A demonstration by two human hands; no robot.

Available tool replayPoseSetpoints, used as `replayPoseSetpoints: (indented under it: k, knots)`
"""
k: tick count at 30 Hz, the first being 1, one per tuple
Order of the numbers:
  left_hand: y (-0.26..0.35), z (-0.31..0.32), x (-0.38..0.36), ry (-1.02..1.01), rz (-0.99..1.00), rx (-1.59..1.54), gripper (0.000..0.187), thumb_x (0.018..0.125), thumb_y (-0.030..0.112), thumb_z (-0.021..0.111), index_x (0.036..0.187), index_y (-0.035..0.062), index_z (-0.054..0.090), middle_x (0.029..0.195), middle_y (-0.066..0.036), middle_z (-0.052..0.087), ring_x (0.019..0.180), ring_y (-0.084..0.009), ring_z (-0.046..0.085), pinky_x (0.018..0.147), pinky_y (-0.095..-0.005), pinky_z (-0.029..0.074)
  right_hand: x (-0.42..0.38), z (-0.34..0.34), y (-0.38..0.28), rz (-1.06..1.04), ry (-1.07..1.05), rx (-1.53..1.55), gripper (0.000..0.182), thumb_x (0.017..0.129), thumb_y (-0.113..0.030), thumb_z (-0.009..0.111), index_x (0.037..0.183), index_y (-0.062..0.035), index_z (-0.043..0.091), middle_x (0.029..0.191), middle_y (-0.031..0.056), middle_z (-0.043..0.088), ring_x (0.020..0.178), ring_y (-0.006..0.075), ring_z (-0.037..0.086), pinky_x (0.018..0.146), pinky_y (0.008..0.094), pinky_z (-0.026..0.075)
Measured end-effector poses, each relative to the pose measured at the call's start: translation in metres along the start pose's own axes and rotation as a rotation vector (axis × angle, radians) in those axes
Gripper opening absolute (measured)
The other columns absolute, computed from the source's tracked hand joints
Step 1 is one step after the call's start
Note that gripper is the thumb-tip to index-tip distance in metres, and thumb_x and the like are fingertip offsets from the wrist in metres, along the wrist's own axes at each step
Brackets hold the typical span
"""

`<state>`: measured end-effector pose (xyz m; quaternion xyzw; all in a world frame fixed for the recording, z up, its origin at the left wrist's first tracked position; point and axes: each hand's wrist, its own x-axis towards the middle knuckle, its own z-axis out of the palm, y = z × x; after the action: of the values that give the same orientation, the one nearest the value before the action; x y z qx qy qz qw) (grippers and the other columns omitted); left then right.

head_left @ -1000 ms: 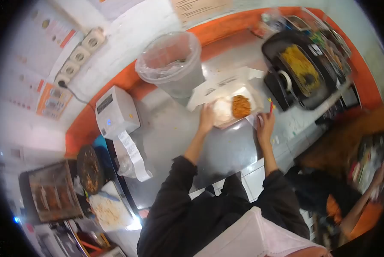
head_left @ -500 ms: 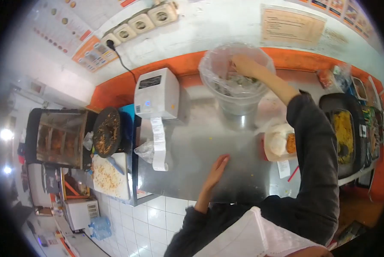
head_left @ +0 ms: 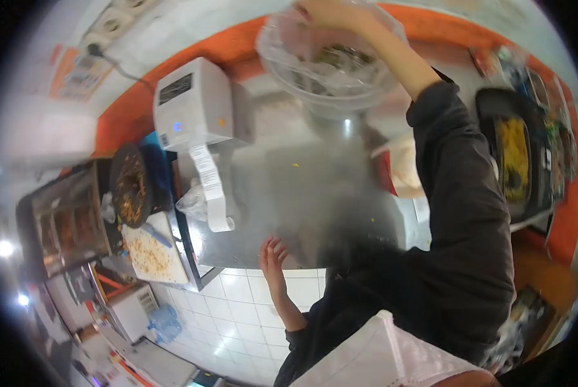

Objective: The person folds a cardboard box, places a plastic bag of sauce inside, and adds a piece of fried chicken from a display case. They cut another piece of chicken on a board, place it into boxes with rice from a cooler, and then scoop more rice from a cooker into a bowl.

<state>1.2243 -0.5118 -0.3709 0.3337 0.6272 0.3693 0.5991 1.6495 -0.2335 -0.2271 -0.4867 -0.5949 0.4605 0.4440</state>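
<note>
My right hand (head_left: 327,11) is over the far left rim of a clear plastic bucket (head_left: 340,103), with the fingers bent together. What they pinch, if anything, I cannot make out. A clear plastic bag lines the bucket, and greenish wrapped pieces (head_left: 344,58) lie inside it. By the counter's front edge, my left hand (head_left: 274,255) hangs empty with its fingers loosely bent and apart. The nearest thing to it is a long printed paper strip (head_left: 210,184) coming out of a white label printer (head_left: 195,106).
A red and white food box (head_left: 398,168) is partly hidden behind my right sleeve. At the right stands a black tray of yellow food (head_left: 513,158). On the left are a dark stone mortar (head_left: 132,187), a cutting board (head_left: 153,251) with a knife (head_left: 156,235), and a crumpled plastic bag (head_left: 193,203).
My right hand has moved from inside the bucket to its far left rim. My left hand has drawn back left to the counter edge. The whole view has shifted and tilted.
</note>
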Motion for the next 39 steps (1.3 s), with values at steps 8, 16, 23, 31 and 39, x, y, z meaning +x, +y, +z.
replayPoseSetpoints:
  k: [8,16,23,31,39]
  knots:
    - [-0.002,-0.031,0.007,-0.106,-0.004,0.104,0.043,0.096,0.035,0.042,0.127,0.0044,0.043,0.117,-0.014,0.052,0.100,-0.0242,0.057,0.085,-0.0339,0.045,-0.229,0.040,-0.048,-0.010,0.419,-0.232,0.015,0.080,0.007,0.056,0.094,0.0012,0.058,0.088,0.0037,0.063,0.086,0.0128,0.062,0.080,0.0288,0.049]
    - [-0.005,-0.116,-0.035,-0.019,0.022,0.147,0.045,0.096,0.035,0.042,0.128,0.0037,0.042,0.117,-0.014,0.052,0.101,-0.0244,0.057,0.085,-0.0337,0.045,-0.313,0.065,0.098,0.458,0.162,-0.887,0.018,0.074,0.002,0.056,0.090,-0.0031,0.062,0.089,0.0136,0.063,0.085,0.0263,0.061,0.074,0.0349,0.047]
    - [-0.052,-0.270,-0.100,0.167,0.212,0.186,0.046,0.096,0.038,0.042,0.127,0.0039,0.042,0.117,-0.014,0.053,0.101,-0.0233,0.056,0.086,-0.0341,0.044,-0.306,0.097,0.100,0.334,0.659,-1.957,0.061,0.075,-0.032,0.064,0.128,-0.0093,0.044,0.120,0.0176,0.054,0.110,0.0320,0.051,0.095,0.0394,0.040]
    - [-0.087,-0.426,-0.146,0.421,0.205,-0.055,0.039,0.096,0.035,0.041,0.121,0.0056,0.049,0.111,-0.009,0.058,0.097,-0.0192,0.058,0.081,-0.0322,0.044,-0.245,0.199,0.136,-0.086,0.998,-1.278,0.049,0.084,-0.031,0.061,0.123,-0.0029,0.049,0.112,0.0214,0.055,0.103,0.0348,0.052,0.090,0.0425,0.041]
    - [0.023,-0.607,-0.098,0.239,0.602,0.033,0.030,0.099,0.023,0.038,0.111,0.0001,0.053,0.103,-0.007,0.059,0.092,-0.0162,0.058,0.080,-0.0283,0.043,-0.081,0.470,-0.077,-0.409,0.887,-1.084,0.028,0.089,-0.018,0.056,0.115,-0.0059,0.058,0.109,0.0176,0.056,0.098,0.0252,0.056,0.082,0.0350,0.044]
